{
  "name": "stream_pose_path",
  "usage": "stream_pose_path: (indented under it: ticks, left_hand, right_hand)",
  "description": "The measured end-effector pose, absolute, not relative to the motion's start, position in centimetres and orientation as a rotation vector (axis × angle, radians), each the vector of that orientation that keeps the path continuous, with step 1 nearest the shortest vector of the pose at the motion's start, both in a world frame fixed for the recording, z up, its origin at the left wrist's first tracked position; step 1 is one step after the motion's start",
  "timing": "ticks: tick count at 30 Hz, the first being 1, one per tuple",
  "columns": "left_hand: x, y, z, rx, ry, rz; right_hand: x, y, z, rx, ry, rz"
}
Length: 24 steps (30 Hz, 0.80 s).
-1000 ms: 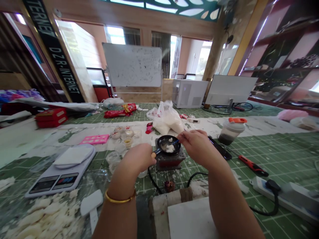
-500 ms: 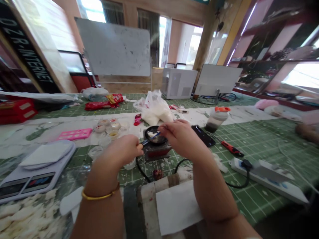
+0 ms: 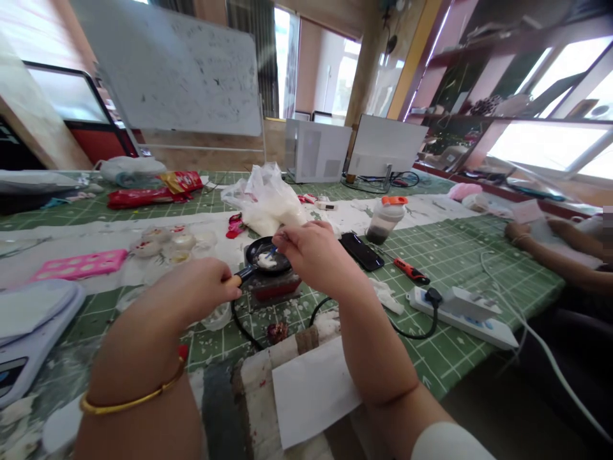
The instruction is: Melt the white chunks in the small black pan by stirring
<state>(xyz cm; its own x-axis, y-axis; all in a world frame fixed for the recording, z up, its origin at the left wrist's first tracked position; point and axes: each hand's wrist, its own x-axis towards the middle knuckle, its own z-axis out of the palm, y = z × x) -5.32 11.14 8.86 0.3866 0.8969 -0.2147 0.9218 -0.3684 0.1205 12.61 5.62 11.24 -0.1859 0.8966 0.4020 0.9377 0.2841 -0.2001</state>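
My left hand is closed around the handle of a small black frying pan. The pan rests on a little burner with a dark red front. A white soft lump lies inside it. Above the pan's right side, my right hand pinches a thin blue tool whose tip reaches the white lump; fingers hide most of the tool, so its kind is unclear.
Behind the pan stands a plastic bag of white material. A phone, shaker bottle, orange-black tool and power strip lie right. Small cups, a pink mould and scale sit left. Another person's hands are far right.
My view has swung to the right, bringing another person's arms further into sight. Both hands keep their grips, and the blue tool's tip now points more downward at the white lump.
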Motion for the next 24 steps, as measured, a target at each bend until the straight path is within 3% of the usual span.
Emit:
stream_pose_path:
  ticks: [24]
  left_hand:
    - [-5.7, 9.8, 9.9, 2.399, 1.693, -0.087]
  right_hand:
    - [12.8, 6.0, 11.4, -1.731, -2.080, -0.135]
